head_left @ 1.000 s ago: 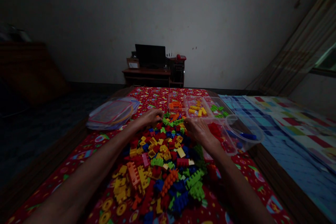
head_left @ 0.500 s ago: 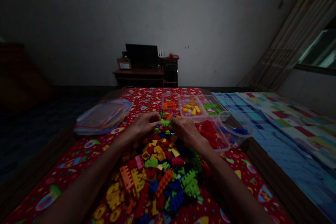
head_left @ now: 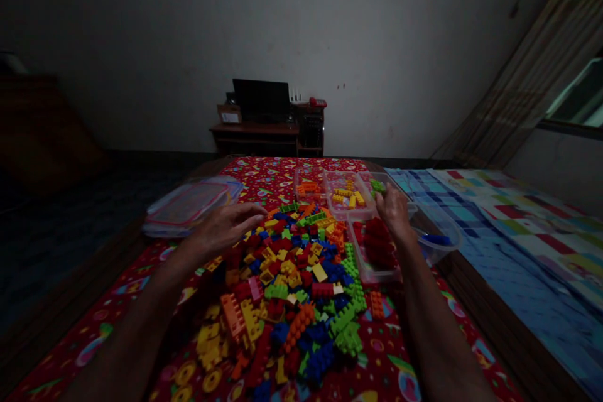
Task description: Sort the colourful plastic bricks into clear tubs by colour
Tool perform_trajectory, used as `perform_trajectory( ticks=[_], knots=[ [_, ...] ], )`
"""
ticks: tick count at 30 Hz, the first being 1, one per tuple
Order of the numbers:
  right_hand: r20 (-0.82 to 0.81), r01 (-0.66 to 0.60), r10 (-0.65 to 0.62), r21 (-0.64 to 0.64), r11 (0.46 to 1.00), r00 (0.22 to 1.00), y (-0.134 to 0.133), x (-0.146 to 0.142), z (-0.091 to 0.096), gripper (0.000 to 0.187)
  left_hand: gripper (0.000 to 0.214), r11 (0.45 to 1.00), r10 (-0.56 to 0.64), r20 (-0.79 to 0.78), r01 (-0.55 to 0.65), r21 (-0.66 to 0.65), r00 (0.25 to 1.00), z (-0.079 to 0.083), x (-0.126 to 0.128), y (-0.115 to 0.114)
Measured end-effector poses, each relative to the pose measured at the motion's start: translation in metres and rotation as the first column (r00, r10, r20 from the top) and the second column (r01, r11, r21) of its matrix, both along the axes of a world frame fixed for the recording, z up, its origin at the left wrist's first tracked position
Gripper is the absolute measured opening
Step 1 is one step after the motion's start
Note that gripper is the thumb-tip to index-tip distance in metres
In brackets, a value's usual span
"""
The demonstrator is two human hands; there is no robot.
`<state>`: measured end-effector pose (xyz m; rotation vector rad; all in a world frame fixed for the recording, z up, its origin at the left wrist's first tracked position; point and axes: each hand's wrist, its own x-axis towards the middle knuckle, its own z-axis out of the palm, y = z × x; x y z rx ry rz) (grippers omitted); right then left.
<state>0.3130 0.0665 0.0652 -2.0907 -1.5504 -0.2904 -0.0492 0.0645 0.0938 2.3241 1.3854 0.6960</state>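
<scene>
A heap of coloured toy bricks point(head_left: 292, 282) lies on the red patterned cloth point(head_left: 264, 173). My left hand point(head_left: 226, 226) hovers over the heap's far left edge, fingers stretched out, holding nothing. My right hand point(head_left: 393, 210) reaches over a clear tray of green bricks point(head_left: 377, 186), its fingers pinched on a green brick at the tray. Beside that tray stand clear trays of yellow bricks point(head_left: 346, 196) and orange bricks point(head_left: 307, 187). A tray of red bricks point(head_left: 377, 248) sits just under my right wrist.
A round clear tub with blue bricks point(head_left: 438, 239) stands right of the red tray. A stack of clear lids point(head_left: 188, 204) lies at the far left. A blue chequered mat point(head_left: 494, 251) lies to the right. A desk with a monitor point(head_left: 264, 119) stands at the wall.
Both hands met on a green piece at the heap's far edge. My right hand has since moved right to the green tray, and my left hand has drawn back left and opened.
</scene>
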Motion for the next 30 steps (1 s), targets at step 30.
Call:
perform_trajectory(
  ticks=[30],
  knots=[
    [0.215,-0.590,0.667,-0.329,0.737,0.714,0.017,-0.112,-0.010,0.021,0.027,0.935,-0.355,-0.146,0.353,-0.040,0.924,-0.044,0.022,-0.021]
  ],
)
